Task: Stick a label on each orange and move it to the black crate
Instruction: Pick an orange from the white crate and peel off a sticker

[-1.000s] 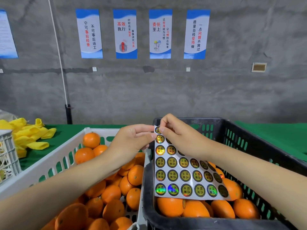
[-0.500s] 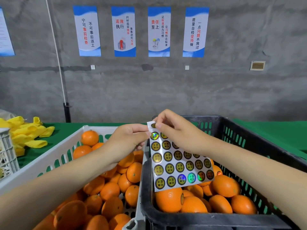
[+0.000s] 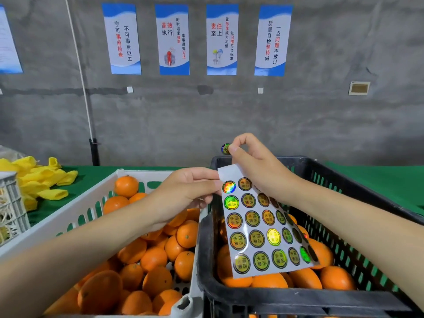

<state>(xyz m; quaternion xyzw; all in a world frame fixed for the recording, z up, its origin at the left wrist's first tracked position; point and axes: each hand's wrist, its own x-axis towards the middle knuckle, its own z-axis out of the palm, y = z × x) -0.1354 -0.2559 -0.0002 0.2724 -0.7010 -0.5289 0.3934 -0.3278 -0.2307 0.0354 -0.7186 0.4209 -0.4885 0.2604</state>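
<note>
My left hand (image 3: pixel 187 193) pinches the top left edge of a white label sheet (image 3: pixel 261 228) covered with several round holographic labels; the sheet hangs over the black crate (image 3: pixel 358 193). My right hand (image 3: pixel 257 166) is raised above the sheet and pinches one peeled round label (image 3: pixel 226 148) at its fingertips. Several oranges (image 3: pixel 305 277) lie in the black crate. The white crate (image 3: pixel 75 212) on the left holds many unlabelled oranges (image 3: pixel 153 258).
A green-covered table (image 3: pixel 378 180) carries both crates. Yellow foam nets (image 3: pixel 39 180) are piled at the far left beside a small white basket (image 3: pixel 11 203). A grey concrete wall with posters stands behind.
My right hand has peeled a label off the sheet's top corner and lifted it up and away. The left hand still holds the sheet, which has shifted slightly.
</note>
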